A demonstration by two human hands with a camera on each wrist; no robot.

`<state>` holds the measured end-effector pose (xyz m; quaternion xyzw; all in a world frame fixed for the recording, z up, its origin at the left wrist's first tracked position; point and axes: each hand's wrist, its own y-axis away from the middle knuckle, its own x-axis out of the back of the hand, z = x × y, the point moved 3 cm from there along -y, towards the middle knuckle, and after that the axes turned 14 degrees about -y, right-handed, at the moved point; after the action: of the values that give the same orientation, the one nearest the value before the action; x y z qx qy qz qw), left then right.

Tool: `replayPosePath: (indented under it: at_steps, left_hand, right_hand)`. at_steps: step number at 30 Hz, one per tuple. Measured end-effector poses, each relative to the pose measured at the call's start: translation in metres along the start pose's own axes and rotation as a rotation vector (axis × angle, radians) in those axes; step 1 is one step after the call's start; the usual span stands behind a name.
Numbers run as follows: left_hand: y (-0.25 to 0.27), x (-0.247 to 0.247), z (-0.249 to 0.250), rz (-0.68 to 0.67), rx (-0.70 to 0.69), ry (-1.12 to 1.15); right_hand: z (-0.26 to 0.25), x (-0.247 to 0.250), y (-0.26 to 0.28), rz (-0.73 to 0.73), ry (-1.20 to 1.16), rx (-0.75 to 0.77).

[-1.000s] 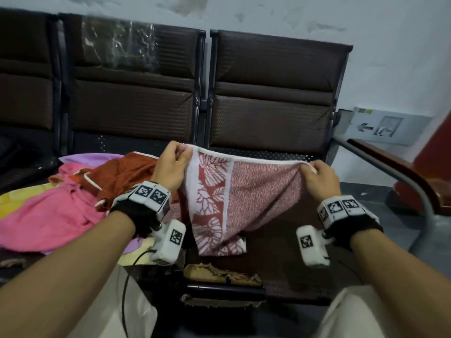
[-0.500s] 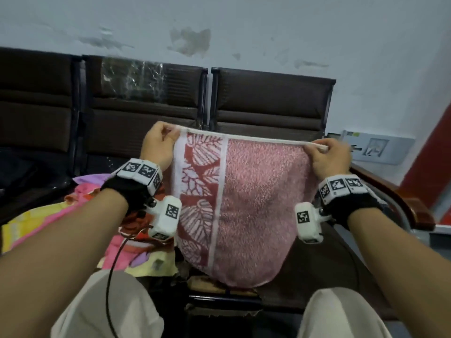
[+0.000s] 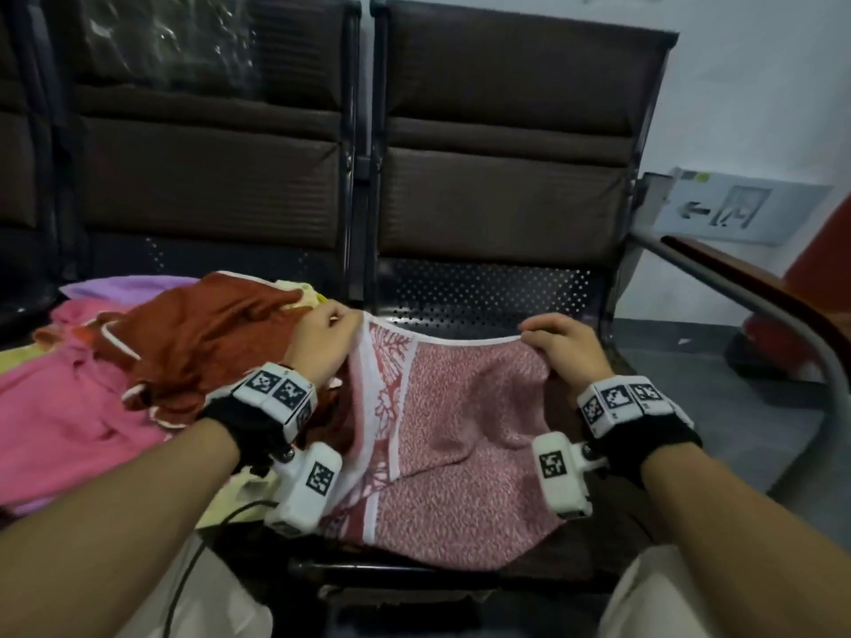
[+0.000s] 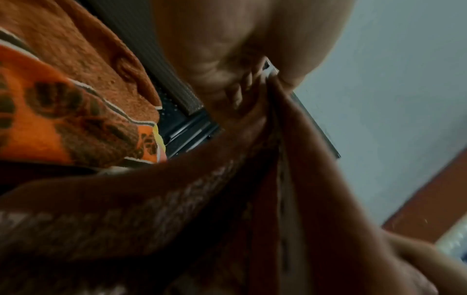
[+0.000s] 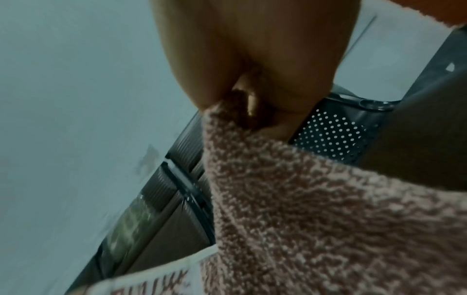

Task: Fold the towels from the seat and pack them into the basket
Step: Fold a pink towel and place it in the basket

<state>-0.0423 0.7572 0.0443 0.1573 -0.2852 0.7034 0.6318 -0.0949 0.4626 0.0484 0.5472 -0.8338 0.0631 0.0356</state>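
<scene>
1. You've got the pink towel (image 3: 465,435) stretched between both hands, its lower part draped on the dark seat (image 3: 488,292) at about 6 o'clock in the head view.
2. It's speckled pink terry with a white hem along the top edge; a white-bordered band of red leaf pattern runs down its left side.
3. Your left hand (image 3: 324,343) pinches the top corner at the 9 o'clock end of the towel, fingers curled tight on the hem.
4. Your right hand (image 3: 564,349) pinches the opposite corner at the 3 o'clock end; the right wrist view shows its fingers (image 5: 252,103) closed on bunched terry.
5. The hem sags a little between your hands, and the cloth lies in soft folds rather than flat.
6. Out at 9 o'clock sits the heap of other towels: a rust-orange towel (image 3: 216,333) on top, just beside your left hand, a bright pink towel (image 3: 69,407) below it, and a lilac towel (image 3: 124,287) behind.
7. The basket shows in no view.
8. The towel's near edge falls over the seat's front lip, so its full length is hidden.
9. The left wrist view is dim and blurred; you can make out the left hand's fingers (image 4: 240,87) on dark folds and the rust-orange towel's print at 9 o'clock, little more.
10. A sign (image 3: 737,209) leans at 2 o'clock, beyond the armrest (image 3: 755,292).
</scene>
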Motion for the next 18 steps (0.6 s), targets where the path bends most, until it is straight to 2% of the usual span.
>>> replayPosePath:
  at_steps: [3, 6, 8, 9, 10, 13, 14, 16, 18]
  left_hand:
    - [-0.003, -0.013, -0.001, -0.072, -0.075, 0.001]
    - [-0.001, -0.022, 0.001, -0.125, -0.088, 0.068]
    - [0.003, -0.027, 0.006, -0.169, -0.111, 0.084]
    - [0.004, -0.029, 0.009, -0.181, -0.135, 0.078]
    - [0.005, -0.031, 0.012, -0.188, -0.157, 0.066]
    - [0.005, -0.034, 0.019, -0.212, -0.191, 0.043]
    - [0.004, -0.034, 0.019, -0.212, -0.199, 0.043]
    - [0.006, -0.034, 0.020, -0.218, -0.204, 0.065]
    - [0.009, -0.035, 0.022, -0.241, -0.205, 0.105]
  right_hand:
    - [0.002, -0.016, 0.006, -0.218, -0.007, 0.018]
    - [0.002, -0.029, 0.011, -0.463, -0.266, -0.167]
    - [0.004, -0.038, 0.014, -0.537, -0.407, -0.292]
    - [0.006, -0.042, 0.017, -0.548, -0.390, -0.292]
    - [0.008, -0.044, 0.018, -0.555, -0.289, -0.220]
    - [0.007, -0.049, 0.022, -0.585, 0.308, 0.203]
    - [0.004, -0.053, 0.023, -0.592, 0.433, 0.310]
    - [-0.005, -0.060, 0.026, -0.590, 0.392, 0.436]
    - [-0.013, -0.067, 0.029, -0.566, 0.219, 0.454]
